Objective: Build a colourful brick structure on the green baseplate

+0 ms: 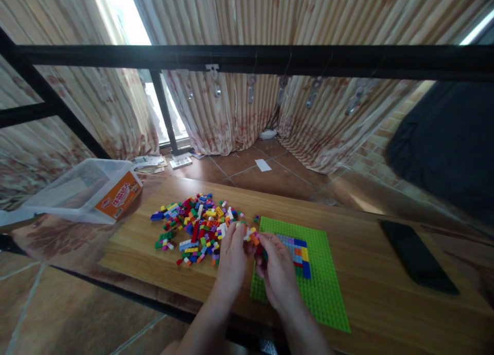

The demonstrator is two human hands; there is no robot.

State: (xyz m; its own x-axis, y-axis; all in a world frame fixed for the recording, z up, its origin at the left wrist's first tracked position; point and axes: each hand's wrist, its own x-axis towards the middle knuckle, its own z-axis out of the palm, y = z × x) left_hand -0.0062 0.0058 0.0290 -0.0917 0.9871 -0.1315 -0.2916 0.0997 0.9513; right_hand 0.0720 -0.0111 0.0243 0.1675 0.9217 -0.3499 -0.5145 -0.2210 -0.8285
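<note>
The building is partly done, judging by what shows: a flat patch of joined bricks (304,254) sits on the green plate (326,288), with blue and yellow along its right edge and pale blue, orange and red further in. The right hand (275,267) covers the patch's left side, so how far it reaches there cannot be told. Bare studs show along the plate's far edge, down its right side and over the near part, so much of it is unbuilt. The left hand (232,249) and the right hand meet near the plate's left edge, fingertips pinching a few small pieces (253,236) between them, orange, yellow and white among the colours; these are off the plate, and whether they are already joined is too small to tell. Something dark shows under the right fingers, but it is unclear. Plenty of stock remains: a loose, mixed pile (195,230) lies on the table (370,298), just beyond and left of the left hand. A clear tub (83,211) stands past the pile, and a phone (419,257) lies well apart on the right.
</note>
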